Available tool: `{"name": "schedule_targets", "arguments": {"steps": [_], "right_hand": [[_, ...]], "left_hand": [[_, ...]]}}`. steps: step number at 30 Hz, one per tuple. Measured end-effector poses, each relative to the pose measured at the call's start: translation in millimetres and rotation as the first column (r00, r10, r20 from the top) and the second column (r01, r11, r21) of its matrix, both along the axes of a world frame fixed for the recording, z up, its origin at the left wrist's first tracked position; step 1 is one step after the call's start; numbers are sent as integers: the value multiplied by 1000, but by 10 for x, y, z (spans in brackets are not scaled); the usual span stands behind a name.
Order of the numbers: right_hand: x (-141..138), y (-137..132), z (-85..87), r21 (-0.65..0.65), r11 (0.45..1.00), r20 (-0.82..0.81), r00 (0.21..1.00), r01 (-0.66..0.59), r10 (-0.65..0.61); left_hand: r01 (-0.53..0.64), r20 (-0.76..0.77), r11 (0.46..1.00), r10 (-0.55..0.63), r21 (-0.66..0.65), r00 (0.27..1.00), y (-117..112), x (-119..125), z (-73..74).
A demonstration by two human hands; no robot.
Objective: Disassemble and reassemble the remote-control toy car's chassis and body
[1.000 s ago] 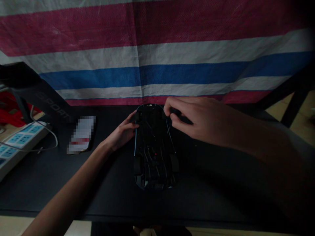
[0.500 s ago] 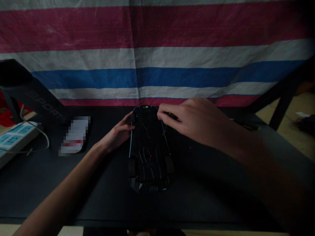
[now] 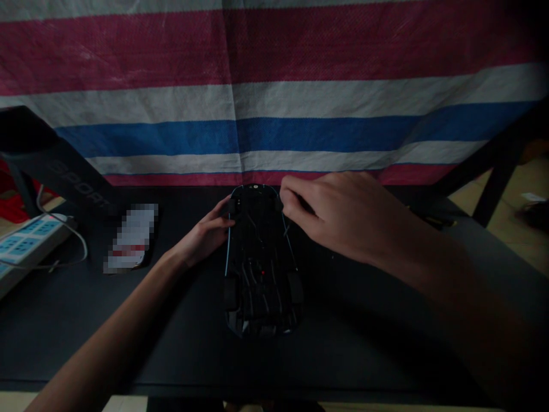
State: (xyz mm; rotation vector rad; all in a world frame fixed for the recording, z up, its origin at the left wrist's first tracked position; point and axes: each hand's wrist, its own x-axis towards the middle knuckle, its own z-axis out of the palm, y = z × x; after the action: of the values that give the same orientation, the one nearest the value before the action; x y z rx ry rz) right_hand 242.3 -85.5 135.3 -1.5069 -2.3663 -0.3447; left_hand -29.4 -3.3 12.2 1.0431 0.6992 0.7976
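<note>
A dark toy car (image 3: 257, 252) lies upside down on the black tabletop, its underside and wheels facing up and a small red dot on the chassis. My left hand (image 3: 208, 232) grips the car's left side near the far wheel, some fingers hidden behind its edge. At the far right wheel, my right hand (image 3: 330, 212) is closed, thumb and forefinger pinched together. What those fingers hold, if anything, is too dark to make out. A thin, pale sliver shows just below them along the car's right edge.
To the left are a blurred-out flat object (image 3: 132, 237), a white power strip (image 3: 34, 240) with a cable, and a dark post (image 3: 77, 171) lettered SPORT. A striped sheet (image 3: 274, 131) hangs behind. Small dark items (image 3: 433, 220) lie beyond my right forearm.
My right hand has shifted slightly to the right, its fingertips turning a little. The car and my left hand have stayed in place.
</note>
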Motion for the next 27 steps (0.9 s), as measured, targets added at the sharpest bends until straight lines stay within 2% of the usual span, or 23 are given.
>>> {"name": "schedule_targets", "arguments": {"steps": [4,6,9,10,13,15,20,22,25,27], "right_hand": [[89,32,13,-90,976,-60,979,-200,195],[108,41,16,-102,982,-27,988,-157,155],[88,23,13,-49,999,10,1000,-16,16],[79,14,11,-40,999,-4,1000,-18,18],[65,7,9,-74,981,-70,982,-179,174],[51,15,5,-97,970,-62,974,-225,220],[-27,-4,-4,-5,999,13,999,50,-50],[-26,-26,6,-30,999,-26,999,23,-23],[26,-38,29,-84,990,-58,992,-114,109],[56,-27,37,-83,990,-15,994,-114,113]], "left_hand": [[-6,-5,1000,6,-9,1000,1,-1,0],[-15,1,1000,15,-18,1000,-3,6,7],[-18,3,1000,18,-16,1000,-14,15,21],[-19,0,1000,19,-18,1000,-17,16,27],[-25,-15,999,24,-22,1000,-24,17,41],[-20,-28,1000,20,-9,999,-23,17,44],[-9,-46,1000,10,17,999,-20,19,37],[-19,-36,1000,19,0,999,-22,21,36],[-29,-18,999,29,-23,999,-25,22,36],[-25,-10,999,25,-22,1000,-24,19,34]]}}
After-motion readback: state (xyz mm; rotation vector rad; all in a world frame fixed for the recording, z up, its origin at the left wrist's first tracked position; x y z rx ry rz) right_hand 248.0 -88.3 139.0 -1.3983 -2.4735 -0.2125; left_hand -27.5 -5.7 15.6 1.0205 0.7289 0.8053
